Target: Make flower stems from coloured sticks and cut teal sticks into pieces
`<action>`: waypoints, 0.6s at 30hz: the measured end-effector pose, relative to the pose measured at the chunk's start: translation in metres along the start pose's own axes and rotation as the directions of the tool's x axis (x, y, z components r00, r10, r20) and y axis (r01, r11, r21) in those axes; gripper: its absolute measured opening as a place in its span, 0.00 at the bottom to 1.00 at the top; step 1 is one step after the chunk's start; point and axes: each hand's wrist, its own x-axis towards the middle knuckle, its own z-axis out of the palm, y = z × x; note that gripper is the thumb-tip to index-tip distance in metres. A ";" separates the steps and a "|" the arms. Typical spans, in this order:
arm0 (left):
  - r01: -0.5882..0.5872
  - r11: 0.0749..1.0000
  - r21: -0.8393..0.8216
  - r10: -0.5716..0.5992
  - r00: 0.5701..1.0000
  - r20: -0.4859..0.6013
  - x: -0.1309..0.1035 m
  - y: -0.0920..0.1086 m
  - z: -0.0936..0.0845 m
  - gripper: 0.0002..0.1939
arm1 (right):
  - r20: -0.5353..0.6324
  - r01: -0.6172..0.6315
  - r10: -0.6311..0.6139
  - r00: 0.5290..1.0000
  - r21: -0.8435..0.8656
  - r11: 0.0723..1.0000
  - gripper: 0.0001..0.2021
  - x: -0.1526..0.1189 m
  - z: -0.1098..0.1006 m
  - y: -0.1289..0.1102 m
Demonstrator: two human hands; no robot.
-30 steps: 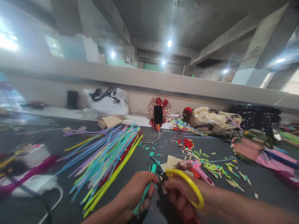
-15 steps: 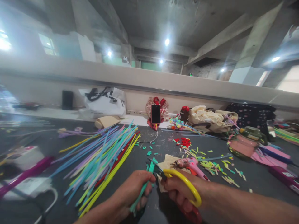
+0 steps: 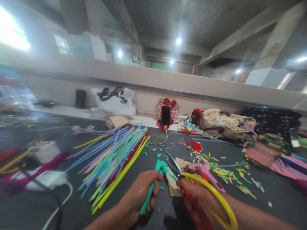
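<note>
My left hand (image 3: 146, 187) is closed around a short bundle of teal pipe cleaners (image 3: 150, 195), whose ends stick out above and below the fist. In my right hand (image 3: 200, 195) is a pair of scissors (image 3: 213, 191) with yellow and red handles. Their blades are parted and point away from me, just right of the bundle's top. Cut teal pieces (image 3: 163, 166) lie in a small heap by the bundle's upper end. Under the blades and beside a pink glue gun (image 3: 201, 171) lies a beige sheet (image 3: 174, 185).
Long pipe cleaners (image 3: 115, 159) in several colours spread to the left. Red pieces (image 3: 195, 147) and yellow-green pieces (image 3: 223, 175) are scattered to the right. A phone (image 3: 165, 115) stands upright on a cable at the back. A pink-tinted jar (image 3: 262, 155) stands far right.
The scissors have opened and moved right, away from the bundle. More cut teal pieces now lie by its tip. The view has turned slightly left.
</note>
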 end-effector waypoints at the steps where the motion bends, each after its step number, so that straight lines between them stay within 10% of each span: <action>1: -0.002 1.000 -0.007 0.002 1.000 -0.001 0.000 0.000 0.000 0.10 | -0.008 0.001 -0.001 1.000 -0.045 0.999 0.25 0.002 0.001 0.004; 11: -0.014 0.999 0.030 0.014 1.000 0.009 0.000 -0.002 0.002 0.11 | 0.132 0.127 -0.096 0.987 -0.249 0.960 0.23 -0.010 0.012 -0.018; 18: 0.024 0.999 0.036 -0.024 1.000 0.006 0.005 -0.002 0.002 0.11 | 0.021 0.049 -0.045 0.999 -0.206 0.977 0.25 0.008 0.017 -0.005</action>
